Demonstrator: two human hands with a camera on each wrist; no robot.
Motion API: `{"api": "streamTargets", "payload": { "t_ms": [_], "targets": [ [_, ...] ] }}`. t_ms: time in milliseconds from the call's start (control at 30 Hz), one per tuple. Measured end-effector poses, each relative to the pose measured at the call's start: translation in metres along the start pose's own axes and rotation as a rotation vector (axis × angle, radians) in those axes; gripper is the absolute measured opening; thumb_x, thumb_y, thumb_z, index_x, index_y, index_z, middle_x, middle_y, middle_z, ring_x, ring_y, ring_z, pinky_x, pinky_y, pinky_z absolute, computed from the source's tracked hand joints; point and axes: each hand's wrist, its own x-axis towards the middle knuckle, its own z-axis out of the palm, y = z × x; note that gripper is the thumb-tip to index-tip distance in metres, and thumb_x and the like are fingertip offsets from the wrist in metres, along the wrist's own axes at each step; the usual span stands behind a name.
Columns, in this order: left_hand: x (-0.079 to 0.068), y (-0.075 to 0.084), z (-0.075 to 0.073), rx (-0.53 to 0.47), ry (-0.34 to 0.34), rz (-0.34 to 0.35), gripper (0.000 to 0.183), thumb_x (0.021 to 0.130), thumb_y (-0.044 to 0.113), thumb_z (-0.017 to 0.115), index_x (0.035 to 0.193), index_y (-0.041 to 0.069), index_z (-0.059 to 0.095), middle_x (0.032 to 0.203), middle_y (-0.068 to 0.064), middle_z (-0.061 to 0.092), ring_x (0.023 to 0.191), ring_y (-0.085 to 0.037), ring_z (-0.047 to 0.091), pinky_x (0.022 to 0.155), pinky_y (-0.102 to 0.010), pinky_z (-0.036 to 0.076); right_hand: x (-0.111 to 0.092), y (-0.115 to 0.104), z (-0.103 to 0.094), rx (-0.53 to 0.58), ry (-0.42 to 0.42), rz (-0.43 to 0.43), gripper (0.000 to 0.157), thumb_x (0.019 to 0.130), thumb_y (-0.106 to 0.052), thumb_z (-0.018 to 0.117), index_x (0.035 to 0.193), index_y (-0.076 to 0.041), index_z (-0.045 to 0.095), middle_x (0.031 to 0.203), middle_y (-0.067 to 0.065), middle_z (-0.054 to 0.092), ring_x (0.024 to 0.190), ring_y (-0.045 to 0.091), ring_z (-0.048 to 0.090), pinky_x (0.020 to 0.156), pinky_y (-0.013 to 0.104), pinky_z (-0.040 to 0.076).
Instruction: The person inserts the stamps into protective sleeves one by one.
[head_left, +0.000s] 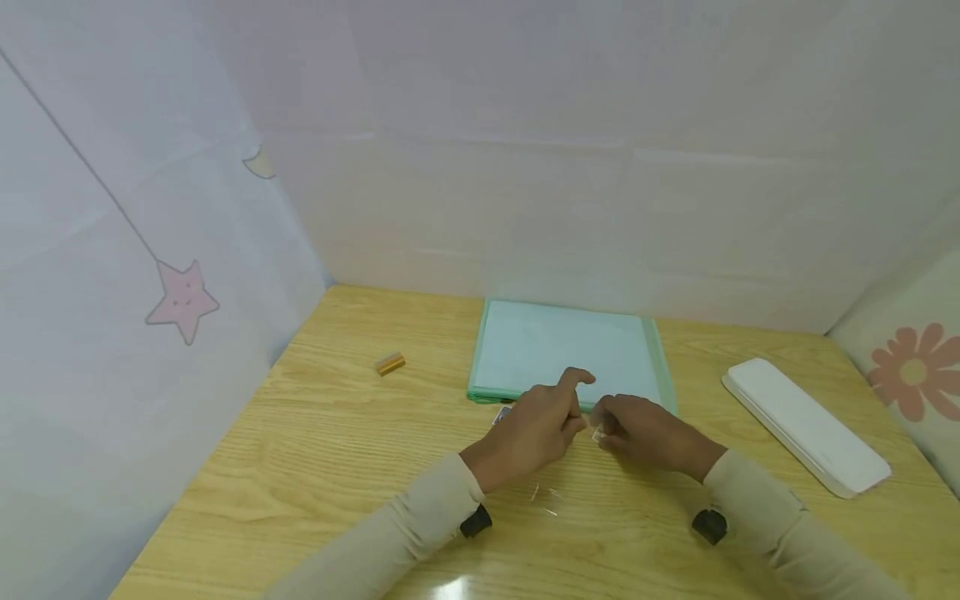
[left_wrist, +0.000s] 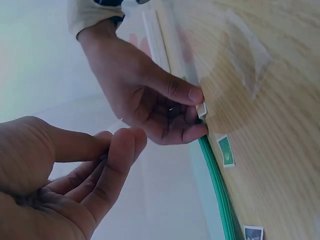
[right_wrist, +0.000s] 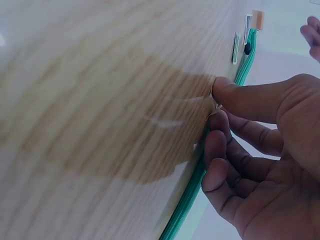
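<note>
My right hand [head_left: 637, 429] pinches a small white piece [left_wrist: 201, 110] between thumb and forefinger, low over the wooden table [head_left: 315, 467] at the front edge of a green zip pouch [head_left: 562, 346]. The same pinch shows beside the green zipper [right_wrist: 192, 200] in the right wrist view. My left hand [head_left: 540, 425] hovers just left of it, forefinger raised and thumb meeting the curled fingers [left_wrist: 117, 155]. Whether anything thin sits between them cannot be told. Two small picture cards [left_wrist: 226, 150] [left_wrist: 253, 232] lie along the pouch edge.
A crumpled clear wrapper [head_left: 547, 492] lies in front of the hands. A small gold cylinder [head_left: 390, 363] rests at the left, and a long white case [head_left: 806, 425] at the right. Cloth walls close in the table on three sides.
</note>
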Motion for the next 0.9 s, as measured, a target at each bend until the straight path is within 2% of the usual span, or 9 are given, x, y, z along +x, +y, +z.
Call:
{"api": "streamTargets", "payload": {
  "t_ms": [133,267,533,733,800,900],
  "targets": [
    [0.000,-0.005,-0.005,-0.023,0.048,-0.010,0.018,0.100,0.007,0.063,0.118,0.009,0.064,0.087,0.009,0.064,0.061,0.003,0.052,0.058,-0.013,0.046,0.000,-0.001,0.001,0.020,-0.002,0.022,0.018,0.097,-0.015,0.070,0.113,-0.010,0.062,0.097,-0.006,0.060,0.086,0.008,0.057,0.074,0.029,0.052],
    [0.000,-0.009,-0.009,-0.043,0.116,0.001,0.007,0.101,0.012,0.063,0.102,0.015,0.069,0.089,0.008,0.064,0.067,0.004,0.054,0.059,-0.013,0.047,-0.001,-0.001,0.000,0.037,-0.003,0.023,0.012,0.099,-0.016,0.067,0.110,-0.011,0.062,0.097,-0.006,0.058,0.086,0.008,0.056,0.074,0.029,0.052],
    [0.000,-0.014,-0.011,-0.061,0.180,-0.011,0.004,0.100,0.019,0.066,0.098,0.016,0.067,0.089,0.009,0.061,0.072,0.004,0.055,0.062,-0.014,0.048,-0.005,0.001,0.000,0.068,0.018,-0.001,0.012,0.098,-0.012,0.068,0.106,-0.016,0.060,0.099,-0.004,0.054,0.086,0.010,0.052,0.075,0.030,0.050],
    [0.000,-0.015,-0.012,-0.061,0.189,-0.034,0.005,0.099,0.021,0.067,0.097,0.016,0.064,0.089,0.010,0.059,0.074,0.003,0.056,0.064,-0.014,0.048,-0.003,0.002,0.000,0.122,0.023,0.034,0.014,0.099,-0.013,0.067,0.108,-0.018,0.059,0.088,-0.009,0.060,0.073,0.007,0.053,0.066,0.027,0.048],
    [0.000,-0.016,-0.013,-0.056,0.191,-0.039,0.006,0.099,0.021,0.067,0.097,0.016,0.063,0.088,0.010,0.060,0.074,0.003,0.056,0.064,-0.014,0.048,-0.003,0.001,-0.004,0.151,0.044,0.044,0.018,0.099,-0.014,0.068,0.113,-0.017,0.057,0.085,-0.009,0.061,0.070,0.006,0.054,0.064,0.027,0.048],
    [0.000,-0.017,-0.013,-0.042,0.203,-0.044,0.008,0.098,0.020,0.068,0.096,0.016,0.061,0.087,0.010,0.060,0.072,0.003,0.056,0.063,-0.014,0.048,-0.001,-0.005,-0.018,0.180,0.131,0.033,0.022,0.098,-0.017,0.069,0.117,-0.016,0.057,0.087,-0.009,0.062,0.071,0.006,0.057,0.065,0.027,0.050]
  ]
}}
